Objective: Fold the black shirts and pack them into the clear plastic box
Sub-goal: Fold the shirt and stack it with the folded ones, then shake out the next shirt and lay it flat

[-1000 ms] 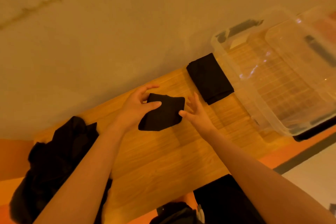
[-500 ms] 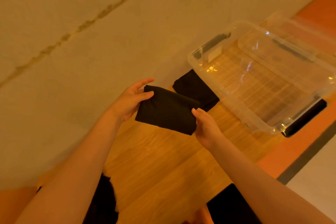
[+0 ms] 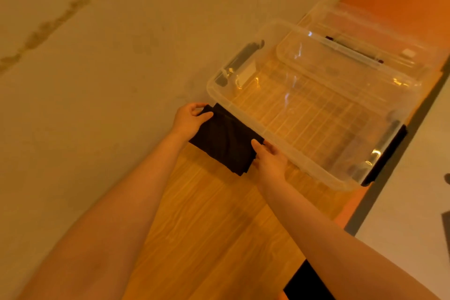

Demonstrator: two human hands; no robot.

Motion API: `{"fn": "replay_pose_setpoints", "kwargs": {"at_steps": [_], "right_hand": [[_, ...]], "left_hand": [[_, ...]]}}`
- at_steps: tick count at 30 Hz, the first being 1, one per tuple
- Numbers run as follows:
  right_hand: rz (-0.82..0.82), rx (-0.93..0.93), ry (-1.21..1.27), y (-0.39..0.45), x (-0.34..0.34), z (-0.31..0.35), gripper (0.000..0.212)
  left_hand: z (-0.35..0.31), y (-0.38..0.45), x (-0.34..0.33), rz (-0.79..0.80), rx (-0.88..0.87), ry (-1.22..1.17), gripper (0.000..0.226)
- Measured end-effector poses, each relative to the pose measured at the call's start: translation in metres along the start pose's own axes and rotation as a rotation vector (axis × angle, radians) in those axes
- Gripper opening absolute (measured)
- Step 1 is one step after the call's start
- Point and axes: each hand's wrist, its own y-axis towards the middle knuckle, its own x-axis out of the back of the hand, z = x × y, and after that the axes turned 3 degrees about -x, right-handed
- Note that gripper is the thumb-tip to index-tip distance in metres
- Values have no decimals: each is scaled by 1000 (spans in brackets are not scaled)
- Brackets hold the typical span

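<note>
A folded black shirt (image 3: 225, 140) is held between both hands right beside the near-left wall of the clear plastic box (image 3: 287, 151). My left hand (image 3: 188, 120) grips its far-left edge, thumb on top. My right hand (image 3: 269, 159) grips its near-right edge. A second folded shirt that lay here earlier is hidden under it; I cannot tell whether the two touch. The box stands open on the wooden bench (image 3: 219, 226), and nothing shows inside it but the bench slats through its floor.
The box's clear lid (image 3: 379, 39) leans behind it against the wall. A pale wall (image 3: 97, 80) runs along the bench's far side. A dark object (image 3: 306, 285) sits at the bench's near edge. Light floor (image 3: 409, 202) lies to the right.
Both hands lifted the folded shirt off the bench and carried it right, over the other folded shirt beside the box. The view swung right, so the unfolded pile at left is out of frame.
</note>
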Motion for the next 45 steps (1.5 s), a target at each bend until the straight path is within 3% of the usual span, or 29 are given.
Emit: {"fn": "replay_pose_setpoints", "kwargs": {"at_steps": [4, 7, 11, 14, 16, 18, 19, 20, 25, 30, 32, 40, 45], "right_hand": [[-118, 49, -81, 7, -6, -9, 17], [-167, 84, -121, 9, -9, -14, 21], [-195, 186, -331, -1, -3, -18, 15], [-98, 519, -643, -12, 12, -20, 15], [0, 927, -976, -12, 20, -20, 3], [135, 1252, -1275, -4, 19, -22, 25], [204, 1313, -1387, 1, 15, -22, 35], [240, 1320, -1488, 4, 9, -20, 43], [295, 1014, -1904, 24, 5, -8, 82], [273, 953, -1961, 17, 6, -5, 66], [264, 994, -1926, 4, 4, -7, 74], [765, 1176, -1967, -72, -47, -84, 95], [1026, 1228, -2071, -130, -78, -147, 82]], "left_hand": [[7, 19, -12, -80, -87, 99, 31], [12, 23, -22, -199, -195, 137, 24], [19, 11, -29, -372, -319, 262, 26], [37, -17, -32, -513, -246, 257, 38], [50, -41, -43, -379, -141, 271, 50], [63, -57, -53, -211, -142, 418, 57], [67, -59, -54, -161, -167, 516, 59], [70, -58, -53, -132, -183, 597, 60], [66, -52, -42, -24, -148, 793, 61], [54, -68, -30, 41, -68, 878, 62], [53, -89, -21, -8, -49, 863, 63], [102, -228, 47, -285, 212, 790, 61], [147, -318, 87, -447, 384, 838, 62]]}}
